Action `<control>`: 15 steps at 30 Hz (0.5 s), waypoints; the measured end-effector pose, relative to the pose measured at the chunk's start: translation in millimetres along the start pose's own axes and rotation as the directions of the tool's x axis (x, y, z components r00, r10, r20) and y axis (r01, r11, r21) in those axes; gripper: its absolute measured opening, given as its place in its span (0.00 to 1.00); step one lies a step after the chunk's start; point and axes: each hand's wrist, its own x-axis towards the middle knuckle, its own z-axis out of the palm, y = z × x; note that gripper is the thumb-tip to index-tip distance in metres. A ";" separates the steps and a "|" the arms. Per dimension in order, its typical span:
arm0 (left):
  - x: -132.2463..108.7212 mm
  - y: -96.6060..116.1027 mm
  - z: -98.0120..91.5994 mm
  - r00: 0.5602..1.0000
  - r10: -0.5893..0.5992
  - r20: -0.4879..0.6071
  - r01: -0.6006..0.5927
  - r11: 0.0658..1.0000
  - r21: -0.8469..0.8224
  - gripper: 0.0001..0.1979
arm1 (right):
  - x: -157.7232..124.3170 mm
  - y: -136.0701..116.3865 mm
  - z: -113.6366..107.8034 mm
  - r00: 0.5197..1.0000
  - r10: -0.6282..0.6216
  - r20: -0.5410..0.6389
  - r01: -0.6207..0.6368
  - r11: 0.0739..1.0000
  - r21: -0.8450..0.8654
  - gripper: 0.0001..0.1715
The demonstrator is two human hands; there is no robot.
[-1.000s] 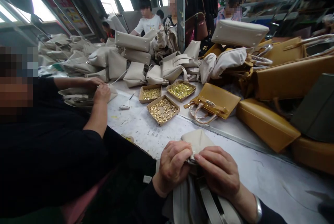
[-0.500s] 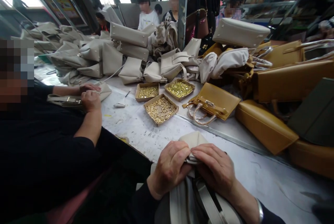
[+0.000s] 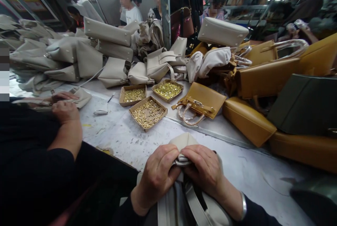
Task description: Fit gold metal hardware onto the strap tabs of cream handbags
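Note:
A cream handbag [image 3: 184, 141] lies at the near edge of the white table [image 3: 252, 176], its straps running down toward me. My left hand [image 3: 158, 175] and my right hand [image 3: 204, 171] are both closed on its folded top flap, fingertips pinched together at the fold. Three open cardboard boxes sit beyond it: the nearest box of small gold fittings [image 3: 147, 113], a second box [image 3: 133, 95] and a third box [image 3: 167, 90].
A co-worker in black sits at my left, their hands [image 3: 64, 108] on another cream bag. Cream bags [image 3: 86, 57] are piled at the back left. Mustard bags [image 3: 249, 120] and a dark green bag [image 3: 305, 104] crowd the right. Other people work behind.
The view has swung to the right, so everything sits further left in frame. My two hands stay pinched on the bag flap with only slight finger shifts.

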 end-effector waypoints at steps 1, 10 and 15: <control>0.7 0.1 0.6 1.000 -0.007 0.004 0.007 1.000 0.009 0.13 | 0.2 0.5 0.3 1.000 -0.005 -0.011 0.005 1.000 -0.001 0.14; 6.6 4.1 6.0 0.998 -0.060 -0.005 0.060 0.990 0.125 0.09 | 6.3 1.0 1.8 0.999 0.027 -0.043 -0.027 0.999 -0.017 0.13; 13.9 9.1 10.3 0.994 -0.104 -0.012 0.105 0.985 0.138 0.07 | -0.2 4.2 2.0 0.995 0.081 -0.056 -0.083 0.996 -0.020 0.13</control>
